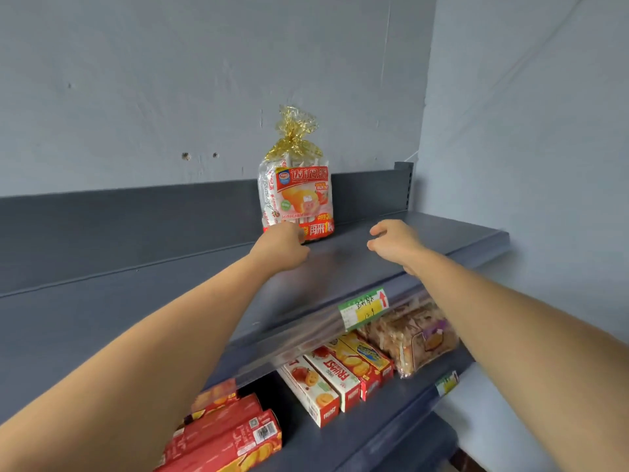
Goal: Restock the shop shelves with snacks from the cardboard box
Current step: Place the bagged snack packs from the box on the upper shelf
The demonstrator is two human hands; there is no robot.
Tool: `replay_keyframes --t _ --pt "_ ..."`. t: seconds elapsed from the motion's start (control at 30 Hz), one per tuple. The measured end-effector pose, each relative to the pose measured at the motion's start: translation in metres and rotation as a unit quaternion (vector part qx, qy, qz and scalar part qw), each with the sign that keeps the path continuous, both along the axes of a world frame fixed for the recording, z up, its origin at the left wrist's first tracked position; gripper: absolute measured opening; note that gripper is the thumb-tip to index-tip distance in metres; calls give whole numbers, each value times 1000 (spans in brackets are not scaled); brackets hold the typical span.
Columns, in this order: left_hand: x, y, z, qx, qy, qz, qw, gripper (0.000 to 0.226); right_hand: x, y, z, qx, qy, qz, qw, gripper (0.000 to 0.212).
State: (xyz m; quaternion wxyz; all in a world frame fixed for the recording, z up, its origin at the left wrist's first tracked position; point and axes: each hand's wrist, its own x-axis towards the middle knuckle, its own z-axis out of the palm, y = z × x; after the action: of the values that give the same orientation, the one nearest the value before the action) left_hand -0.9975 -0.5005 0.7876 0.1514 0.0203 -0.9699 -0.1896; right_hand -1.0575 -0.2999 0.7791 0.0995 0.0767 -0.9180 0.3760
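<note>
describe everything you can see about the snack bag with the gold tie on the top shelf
The snack bag is clear plastic, gathered at the neck under a gold foil tie, packed with individually wrapped cakes behind a red-and-orange label. It stands upright on the grey top shelf near the back panel. The left hand meets its lower left corner; the right hand is apart.

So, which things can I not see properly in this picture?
Head view only:
- Cardboard box: outside the frame.
- Left hand fingers: behind the hand, at the snack bag base; grip unclear.
- Price label writing: too small.
- Red boxes: cut by the left forearm.

Snack bag upright on top shelf
</note>
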Motion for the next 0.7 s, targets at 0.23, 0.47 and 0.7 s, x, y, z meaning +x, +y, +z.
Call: replay_keyframes --t 0.23,0.47,0.7 --pt "40 40 -1 -12 41 -99 994 38 73 46 -8 40 -2 -91 995 40" --pt "92 86 -28 -61 51 -146 986 31 163 90 -28 118 -25 -129 984 45" --pt "169 120 -78 -131 -5 -168 977 26 258 129 -73 124 -65 -154 978 36"
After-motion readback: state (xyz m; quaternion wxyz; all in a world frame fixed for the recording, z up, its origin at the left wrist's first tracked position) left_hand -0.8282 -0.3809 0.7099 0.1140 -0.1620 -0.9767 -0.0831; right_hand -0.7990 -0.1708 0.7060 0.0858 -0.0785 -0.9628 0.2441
